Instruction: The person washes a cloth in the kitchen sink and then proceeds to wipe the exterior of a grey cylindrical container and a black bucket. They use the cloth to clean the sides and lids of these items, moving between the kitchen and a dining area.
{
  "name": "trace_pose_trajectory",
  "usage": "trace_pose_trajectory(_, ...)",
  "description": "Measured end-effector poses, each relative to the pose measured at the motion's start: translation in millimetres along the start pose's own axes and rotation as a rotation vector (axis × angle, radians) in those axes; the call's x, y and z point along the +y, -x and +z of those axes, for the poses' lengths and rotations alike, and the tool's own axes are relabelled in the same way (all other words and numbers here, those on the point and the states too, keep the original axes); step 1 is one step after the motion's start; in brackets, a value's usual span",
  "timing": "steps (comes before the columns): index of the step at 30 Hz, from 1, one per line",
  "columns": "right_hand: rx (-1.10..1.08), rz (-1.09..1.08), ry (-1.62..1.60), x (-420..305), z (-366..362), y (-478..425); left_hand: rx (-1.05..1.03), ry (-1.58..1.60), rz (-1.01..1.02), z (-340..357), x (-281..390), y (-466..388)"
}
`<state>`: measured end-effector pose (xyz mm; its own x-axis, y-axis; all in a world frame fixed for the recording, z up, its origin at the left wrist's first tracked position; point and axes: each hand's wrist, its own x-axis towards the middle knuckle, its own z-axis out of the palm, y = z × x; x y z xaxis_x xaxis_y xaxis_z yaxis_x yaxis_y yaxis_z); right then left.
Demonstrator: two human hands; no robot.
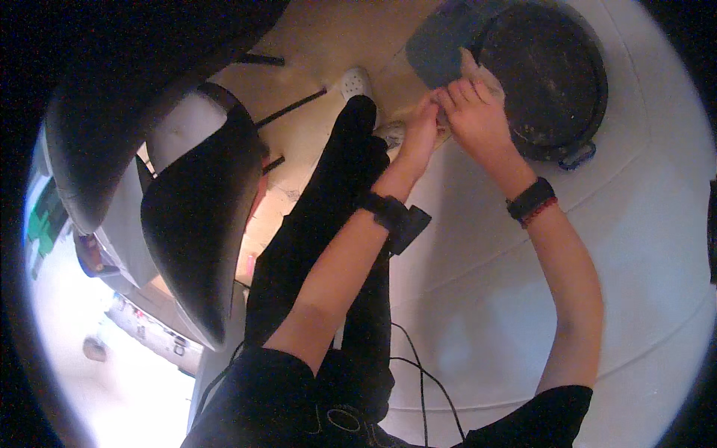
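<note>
My left hand and my right hand meet in front of my legs, fingertips close together. Their fingers are bent, and whatever lies between them is too small and blurred to make out. A pale patch shows by the right hand's knuckles; I cannot tell if it is a held thing. Right beside that hand is a large round dark object with a speckled top and a small loop at its rim. A dark bluish shape adjoins it. Each wrist wears a black band; the left one carries a box-like device.
A white seamed surface spreads along my right side. On my left stand dark chairs with thin black legs. My foot in a white clog rests on the tan floor. Black cables trail near my hip.
</note>
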<state>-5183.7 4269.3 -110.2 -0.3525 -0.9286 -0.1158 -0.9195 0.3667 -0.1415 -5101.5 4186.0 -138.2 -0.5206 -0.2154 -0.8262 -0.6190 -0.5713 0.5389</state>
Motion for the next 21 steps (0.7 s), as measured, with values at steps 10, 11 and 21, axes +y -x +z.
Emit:
trace_pose_trajectory(10,0.057,0.106,0.217,-47,18,40,-0.190,-0.125,-0.177,-17,-16,13)
trace_pose_trajectory(11,0.025,0.179,0.174,-50,21,46,-0.215,-0.140,-0.195,-20,-25,12)
trace_pose_trajectory(21,0.146,1.483,-0.908,-73,68,127,-0.388,-0.193,-0.274,-12,-55,30)
